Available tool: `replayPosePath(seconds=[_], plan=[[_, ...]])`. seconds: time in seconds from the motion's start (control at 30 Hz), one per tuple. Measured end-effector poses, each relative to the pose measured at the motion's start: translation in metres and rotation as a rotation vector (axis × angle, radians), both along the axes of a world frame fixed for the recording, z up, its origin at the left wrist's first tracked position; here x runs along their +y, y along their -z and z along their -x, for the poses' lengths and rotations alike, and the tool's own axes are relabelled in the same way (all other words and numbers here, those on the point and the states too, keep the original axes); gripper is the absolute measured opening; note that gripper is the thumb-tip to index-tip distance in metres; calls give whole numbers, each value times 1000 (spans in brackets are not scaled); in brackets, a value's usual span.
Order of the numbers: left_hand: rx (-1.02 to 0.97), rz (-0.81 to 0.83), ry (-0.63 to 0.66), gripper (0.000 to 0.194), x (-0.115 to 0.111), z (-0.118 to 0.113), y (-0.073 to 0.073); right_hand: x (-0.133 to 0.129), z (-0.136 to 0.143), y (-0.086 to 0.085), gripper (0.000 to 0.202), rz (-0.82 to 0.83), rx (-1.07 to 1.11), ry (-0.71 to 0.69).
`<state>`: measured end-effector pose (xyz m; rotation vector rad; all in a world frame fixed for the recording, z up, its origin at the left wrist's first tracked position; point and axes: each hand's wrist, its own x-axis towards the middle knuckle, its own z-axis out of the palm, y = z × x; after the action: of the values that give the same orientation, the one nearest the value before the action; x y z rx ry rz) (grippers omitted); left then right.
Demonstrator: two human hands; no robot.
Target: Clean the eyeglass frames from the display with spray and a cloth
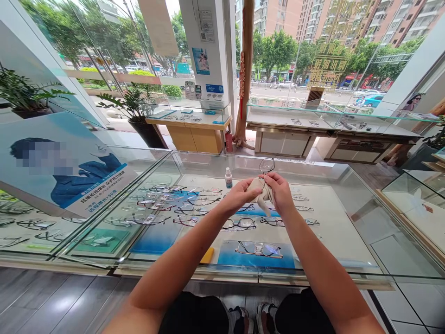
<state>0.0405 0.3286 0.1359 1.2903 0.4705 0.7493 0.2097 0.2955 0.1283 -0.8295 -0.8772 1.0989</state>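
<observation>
My left hand [243, 192] is closed around a beige cloth [267, 200], which hangs down between both hands. My right hand [279, 188] pinches a pair of eyeglasses [267, 165] at the cloth; one lens sticks up above the fingers, and the rest of the frame is partly hidden by the cloth and hands. Both hands are held above a glass display case [351, 222]. On its top, left of my hands, stands a small white spray bottle [228, 178]. Under the glass, eyeglasses [259, 249] lie on a blue and white card.
Several rows of eyeglasses [198, 209] lie inside the case. A poster board [59, 162] stands on the left. Farther off are more display cases [288, 121], a potted plant [135, 111], a wooden trunk [246, 69] and a red fire extinguisher [228, 141].
</observation>
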Motion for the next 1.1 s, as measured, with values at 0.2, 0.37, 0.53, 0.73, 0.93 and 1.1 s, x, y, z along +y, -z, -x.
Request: replayPosePath(seconds=[0.2, 0.37, 0.53, 0.73, 0.93, 1.1], plan=[[29, -43, -128, 62, -3, -7, 0, -1, 4, -1, 23, -57, -157, 56], [-7, -45, -243, 66, -3, -12, 5, -5, 9, -5, 22, -97, -193, 27], [-65, -17, -199, 69, 1, -10, 9, -3, 6, -2, 24, -24, -60, -12], [-57, 11, -55, 71, 1, -6, 6, 1, 4, 4, 23, 4, 15, -8], [3, -49, -267, 67, 0, -13, 9, 0, 12, 5, 25, -43, -140, 28], [-57, 33, -278, 67, 0, -13, 9, -1, 10, 3, 26, -36, -111, 9]])
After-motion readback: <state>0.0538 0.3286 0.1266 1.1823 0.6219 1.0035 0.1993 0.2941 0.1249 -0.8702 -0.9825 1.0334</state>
